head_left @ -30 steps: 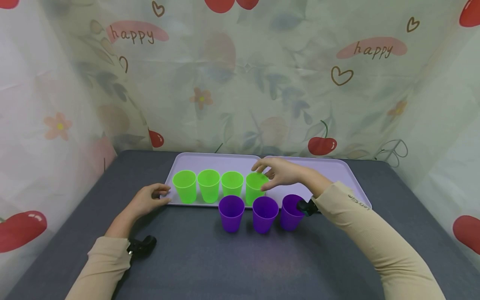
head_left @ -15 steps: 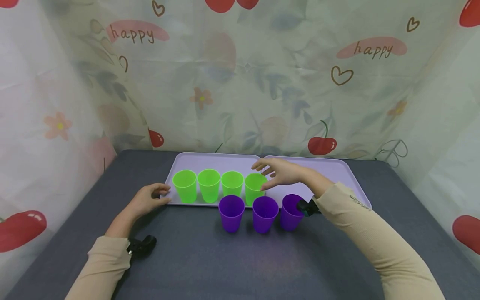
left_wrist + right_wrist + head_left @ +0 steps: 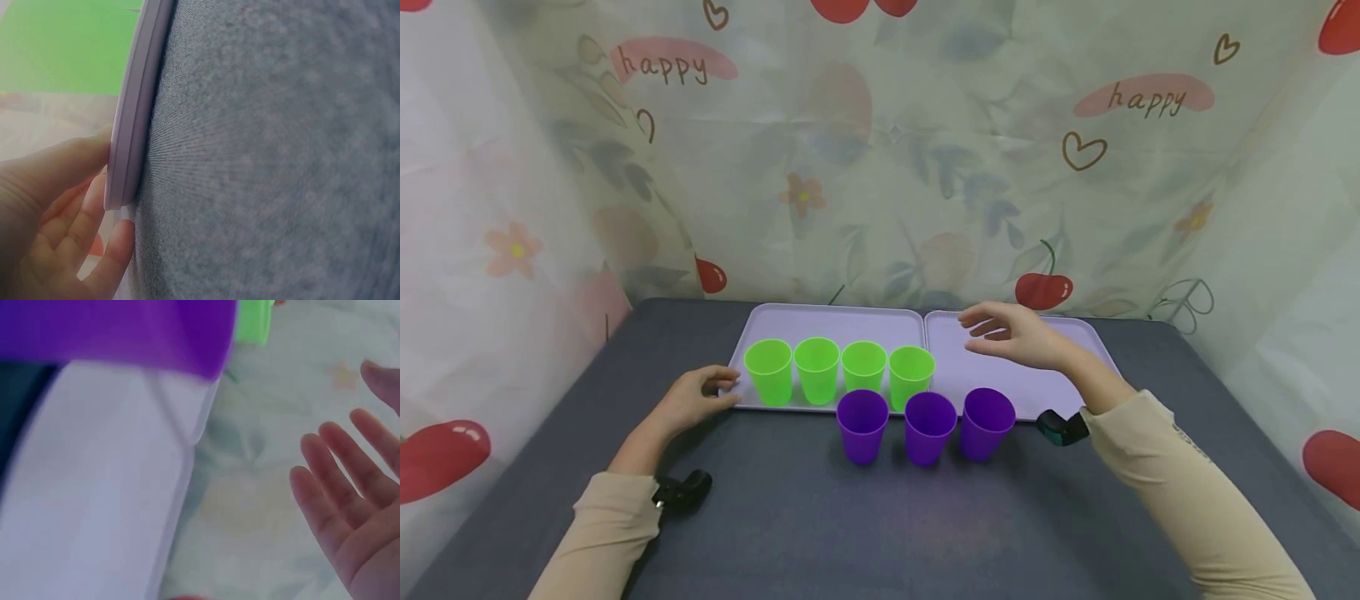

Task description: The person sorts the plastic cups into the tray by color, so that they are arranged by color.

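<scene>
My left hand (image 3: 696,396) holds the front left corner of a lavender tray (image 3: 842,317), thumb and fingers at the rim (image 3: 128,125). Four green cups would be a count, so several bright green cups (image 3: 770,375) stand upright in a row on this tray. My right hand (image 3: 1018,333) is over the second lavender tray (image 3: 955,392), fingers extended and holding nothing, also plain in the right wrist view. Three purple cups, the left one (image 3: 862,429), the middle one (image 3: 929,433) and the right one (image 3: 987,425), stand upright on the dark cloth in front of the trays.
The two trays lie side by side on a dark grey table cloth (image 3: 820,517). A patterned curtain (image 3: 895,167) hangs behind and at both sides. Black wrist cameras, left (image 3: 683,492) and right (image 3: 1062,427), jut out from the wrists; the right one is near the right purple cup.
My right hand has moved right, away from the rightmost green cup, to over the second tray. My left hand stays at the tray corner, and the cups stand much as before.
</scene>
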{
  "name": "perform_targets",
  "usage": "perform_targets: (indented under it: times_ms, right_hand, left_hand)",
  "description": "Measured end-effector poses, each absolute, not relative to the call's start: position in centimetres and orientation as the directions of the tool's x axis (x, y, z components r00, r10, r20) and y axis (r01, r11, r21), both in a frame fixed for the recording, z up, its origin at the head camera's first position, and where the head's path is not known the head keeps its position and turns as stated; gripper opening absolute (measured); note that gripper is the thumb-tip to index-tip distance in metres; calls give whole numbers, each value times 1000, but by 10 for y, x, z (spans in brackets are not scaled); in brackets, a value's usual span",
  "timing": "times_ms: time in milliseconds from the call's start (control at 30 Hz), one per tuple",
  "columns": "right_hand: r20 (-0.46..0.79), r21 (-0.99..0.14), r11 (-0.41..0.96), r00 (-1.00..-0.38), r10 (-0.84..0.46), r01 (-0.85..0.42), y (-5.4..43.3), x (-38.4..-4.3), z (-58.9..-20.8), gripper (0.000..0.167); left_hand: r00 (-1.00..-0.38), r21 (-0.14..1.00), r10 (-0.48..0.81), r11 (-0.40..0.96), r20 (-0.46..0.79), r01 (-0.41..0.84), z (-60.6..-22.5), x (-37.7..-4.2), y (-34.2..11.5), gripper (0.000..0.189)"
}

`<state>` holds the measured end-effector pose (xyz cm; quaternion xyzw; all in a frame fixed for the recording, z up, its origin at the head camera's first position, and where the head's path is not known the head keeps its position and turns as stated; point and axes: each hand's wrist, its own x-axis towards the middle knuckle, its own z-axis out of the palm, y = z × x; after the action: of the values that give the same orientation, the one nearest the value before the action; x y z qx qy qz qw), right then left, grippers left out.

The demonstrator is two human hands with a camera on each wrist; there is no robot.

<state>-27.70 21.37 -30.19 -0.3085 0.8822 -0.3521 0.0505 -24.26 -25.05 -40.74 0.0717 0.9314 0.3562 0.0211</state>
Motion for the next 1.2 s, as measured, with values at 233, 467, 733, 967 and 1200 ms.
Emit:
perform_targets:
  times_ms: [233,467,733,967,1200]
  right_hand:
    - [133,-624,669,-898,-419,-404,266,-258,-321,38]
    - [141,-555,792,-967,-212,-255,316,-238,-344,42]
    - [77,-516,854,-996,-33,-68,358,-221,-371,52]
    - [6,-490,871,-1000,24,17,379,-213,-386,54]
    - [-21,-484,874,-999,34,40,383,-213,-391,53]
  left_hand:
    - [-988,660,152,740,20,127,-407,-243,-251,44]
    - [-987,661,157,738,26,135,-406,-243,-251,45]
    - [-988,660,153,742,12,123,-407,-244,-251,46]
    - [-988,659,155,743,6,121,-405,-243,-250,46]
    - [-987,659,159,742,3,122,-406,-243,-251,46]
